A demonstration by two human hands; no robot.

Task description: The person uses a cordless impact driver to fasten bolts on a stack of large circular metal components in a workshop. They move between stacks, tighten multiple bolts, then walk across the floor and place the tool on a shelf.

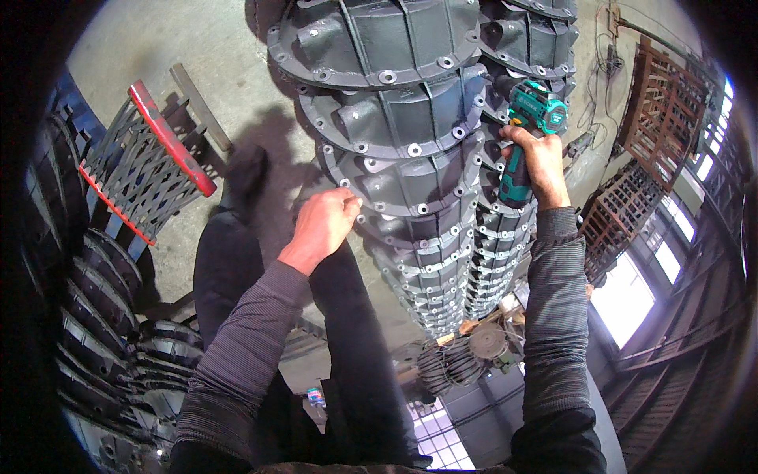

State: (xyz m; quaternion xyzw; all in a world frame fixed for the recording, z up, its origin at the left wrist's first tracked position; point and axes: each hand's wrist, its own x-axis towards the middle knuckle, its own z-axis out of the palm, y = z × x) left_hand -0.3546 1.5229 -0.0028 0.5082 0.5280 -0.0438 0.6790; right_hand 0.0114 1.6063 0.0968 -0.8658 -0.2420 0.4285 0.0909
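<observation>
My right hand (pixel 545 158) is wrapped round the grip of a teal and black cordless drill (pixel 535 110). Its front end points up and left at the flanged rim of a dark grey metal housing (pixel 426 118) in a tall stack; whether it touches is hard to tell. Closed in a pinch, my left hand (pixel 328 221) is at the left rim of a lower housing (pixel 403 186), by one of the bolt holes. Whatever lies between those fingertips, if anything, is too small to make out.
A second stack of similar housings (pixel 527 43) stands close on the right. To the left, a rack with red bars (pixel 170 138) sits on the concrete floor, with more dark castings (pixel 95 316) below it. Rusty metal crates (pixel 655 103) stand right; coiled cable (pixel 450 367) lies beyond the stacks.
</observation>
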